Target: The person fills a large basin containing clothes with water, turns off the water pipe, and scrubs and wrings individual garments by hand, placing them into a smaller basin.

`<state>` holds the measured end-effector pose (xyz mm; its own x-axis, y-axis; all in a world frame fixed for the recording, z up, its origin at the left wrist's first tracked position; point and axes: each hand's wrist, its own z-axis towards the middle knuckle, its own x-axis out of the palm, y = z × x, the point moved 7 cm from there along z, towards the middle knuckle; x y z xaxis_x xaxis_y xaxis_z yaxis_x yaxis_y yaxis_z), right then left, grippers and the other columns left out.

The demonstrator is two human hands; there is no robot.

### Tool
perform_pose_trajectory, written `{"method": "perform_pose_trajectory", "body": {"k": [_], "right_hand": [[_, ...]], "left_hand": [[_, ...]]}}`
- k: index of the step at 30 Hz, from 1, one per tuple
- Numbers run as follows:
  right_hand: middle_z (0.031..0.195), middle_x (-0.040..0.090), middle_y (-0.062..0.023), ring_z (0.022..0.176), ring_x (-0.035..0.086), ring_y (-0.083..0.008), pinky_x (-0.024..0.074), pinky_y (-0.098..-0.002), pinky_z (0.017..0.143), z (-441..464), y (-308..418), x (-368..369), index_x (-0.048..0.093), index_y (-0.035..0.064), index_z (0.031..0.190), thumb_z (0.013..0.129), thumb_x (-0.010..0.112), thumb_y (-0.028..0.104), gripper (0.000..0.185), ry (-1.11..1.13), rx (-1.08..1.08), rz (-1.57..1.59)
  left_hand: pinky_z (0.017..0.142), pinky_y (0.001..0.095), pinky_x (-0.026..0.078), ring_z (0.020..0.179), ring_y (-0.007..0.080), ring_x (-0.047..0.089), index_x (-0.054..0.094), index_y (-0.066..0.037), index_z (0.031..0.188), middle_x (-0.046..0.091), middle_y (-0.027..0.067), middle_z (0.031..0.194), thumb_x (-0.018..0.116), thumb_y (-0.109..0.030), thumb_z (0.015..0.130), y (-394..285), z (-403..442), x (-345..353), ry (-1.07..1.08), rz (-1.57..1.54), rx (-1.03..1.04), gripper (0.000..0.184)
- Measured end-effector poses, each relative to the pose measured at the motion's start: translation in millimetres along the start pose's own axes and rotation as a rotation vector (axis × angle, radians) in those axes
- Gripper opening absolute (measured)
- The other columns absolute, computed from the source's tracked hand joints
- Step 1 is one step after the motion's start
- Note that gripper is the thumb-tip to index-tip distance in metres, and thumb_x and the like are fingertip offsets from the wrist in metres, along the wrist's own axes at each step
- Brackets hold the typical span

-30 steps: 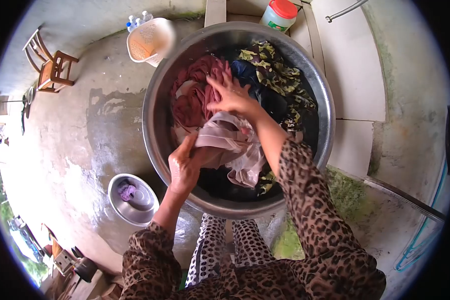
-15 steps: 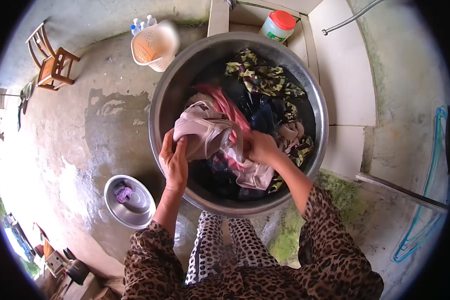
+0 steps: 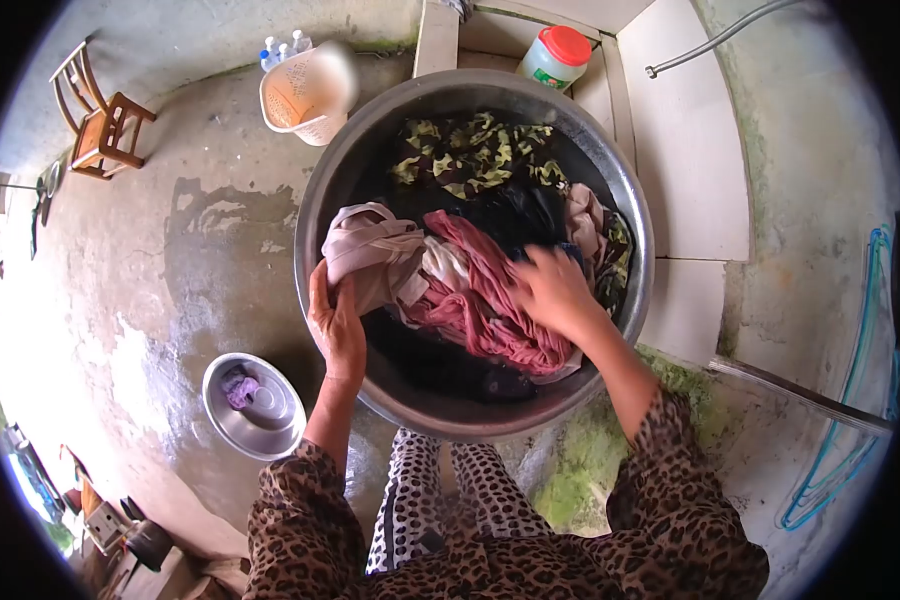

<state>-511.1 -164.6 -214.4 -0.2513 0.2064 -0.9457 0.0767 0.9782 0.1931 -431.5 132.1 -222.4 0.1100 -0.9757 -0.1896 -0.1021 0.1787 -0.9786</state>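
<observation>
A large metal basin [image 3: 315,180] holds wet clothes in dark water. At its left side my left hand [image 3: 337,325] grips a bunched pale pink cloth [image 3: 370,250], with the thumb and fingers around its lower edge. My right hand [image 3: 555,290] is over the right part of a twisted red cloth [image 3: 480,310]; its fingers are blurred, and whether they grip anything cannot be made out. Camouflage cloth [image 3: 480,155] lies at the far side of the basin, with a dark cloth [image 3: 515,220] nearer. Another pale piece [image 3: 585,220] rests by the right wall.
A small metal bowl [image 3: 275,430] with a purple item stands on the floor at left. Beyond are a white basket [image 3: 320,130], bottles [image 3: 283,50] and a wooden chair [image 3: 105,130]. A red-lidded jar [image 3: 555,60] stands behind the basin; blue hangers [image 3: 835,440] are at right.
The pale pink cloth has moved left with my left hand. My right hand has shifted right, and the red cloth now stretches across the basin's middle. The camouflage cloth has spread leftward.
</observation>
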Motion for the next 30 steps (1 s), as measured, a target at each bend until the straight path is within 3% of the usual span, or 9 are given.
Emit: {"method": "perform_pose_trajectory", "body": {"k": [2,4,7,13,16,19,22,26,30], "right_hand": [[0.14,0.04,-0.0211,0.12,0.043,-0.0488,0.0363,-0.0569,0.099,77.8,12.1,-2.0,0.052,0.0206,0.13,0.078,0.067,0.038,0.057,-0.315,-0.206,0.372],[0.15,0.025,-0.0215,0.132,0.028,-0.0504,0.0271,-0.0655,0.102,137.1,27.4,4.3,0.038,0.0276,0.141,0.077,0.067,0.045,0.073,-0.358,-0.145,0.237],[0.155,0.01,-0.0199,0.138,0.012,-0.0514,0.0134,-0.0769,0.099,195.5,36.8,70.1,0.03,0.0319,0.145,0.075,0.064,0.06,0.083,0.053,0.085,0.192],[0.135,0.046,-0.0235,0.119,0.05,-0.0399,0.0389,-0.0615,0.094,150.7,51.9,110.3,0.062,0.0157,0.119,0.082,0.056,0.045,0.047,0.276,-0.077,-0.037],[0.099,0.066,-0.0232,0.092,0.064,-0.0371,0.0497,-0.0502,0.082,123.9,32.4,135.0,0.069,0.006,0.09,0.084,0.053,0.038,0.036,0.264,-0.061,0.175],[0.075,0.066,-0.0212,0.075,0.065,-0.0392,0.0522,-0.0464,0.072,81.6,18.1,140.0,0.067,0.0027,0.074,0.084,0.052,0.034,0.036,0.062,-0.045,0.225],[0.076,0.066,-0.0214,0.076,0.065,-0.0397,0.0509,-0.0494,0.072,53.4,2.5,150.2,0.067,0.0015,0.076,0.084,0.052,0.034,0.037,0.11,0.082,0.28],[0.083,0.067,-0.0222,0.082,0.065,-0.0384,0.0519,-0.0484,0.072,39.6,0.6,175.5,0.066,0.0017,0.073,0.085,0.051,0.032,0.036,0.035,-0.188,0.133],[0.096,0.068,-0.0179,0.085,0.066,-0.0371,0.0524,-0.0459,0.08,25.6,-4.8,183.8,0.07,0.0058,0.089,0.085,0.049,0.034,0.036,0.399,-0.007,0.062]], "left_hand": [[0.091,0.0251,0.04,0.102,0.0134,0.052,0.05,-0.001,0.127,0.057,0.0075,0.113,0.055,-0.01,0.094,5.6,-6.2,-3.5,-0.054,-0.111,-0.061,0.034],[0.093,0.0254,0.039,0.105,0.0131,0.051,0.049,-0.002,0.129,0.055,0.0066,0.116,0.052,-0.009,0.096,2.1,-7.7,-5.0,-0.085,-0.28,-0.049,0.034],[0.097,0.0267,0.037,0.11,0.013,0.049,0.047,-0.002,0.13,0.053,0.0052,0.118,0.05,-0.01,0.097,-5.4,-6.4,-8.4,-0.056,-0.286,-0.03,0.034],[0.097,0.0271,0.037,0.11,0.0131,0.049,0.047,-0.002,0.129,0.052,0.0053,0.119,0.051,-0.014,0.098,-24.1,-3.7,-5.3,-0.055,-0.36,0.008,0.034],[0.098,0.0271,0.036,0.111,0.0129,0.048,0.047,-0.002,0.129,0.052,0.0055,0.12,0.051,-0.014,0.098,-38.1,2.5,-2.3,-0.049,-0.352,0.05,0.034],[0.098,0.0268,0.036,0.111,0.0128,0.048,0.048,-0.003,0.129,0.052,0.0056,0.12,0.051,-0.013,0.098,-44.1,7.5,3.0,-0.052,-0.343,0.078,0.033],[0.097,0.0264,0.036,0.11,0.0129,0.048,0.048,-0.003,0.129,0.052,0.0057,0.119,0.051,-0.012,0.098,-39.6,13.8,9.9,-0.035,-0.347,0.08,0.033],[0.097,0.0263,0.037,0.109,0.013,0.049,0.047,-0.002,0.13,0.053,0.0059,0.119,0.051,-0.011,0.097,-41.6,14.7,13.3,-0.015,-0.304,0.09,0.033],[0.098,0.0264,0.036,0.11,0.0129,0.049,0.045,-0.002,0.131,0.053,0.0065,0.12,0.051,-0.011,0.097,-40.3,18.0,2.8,-0.023,-0.345,0.084,0.035]]}}
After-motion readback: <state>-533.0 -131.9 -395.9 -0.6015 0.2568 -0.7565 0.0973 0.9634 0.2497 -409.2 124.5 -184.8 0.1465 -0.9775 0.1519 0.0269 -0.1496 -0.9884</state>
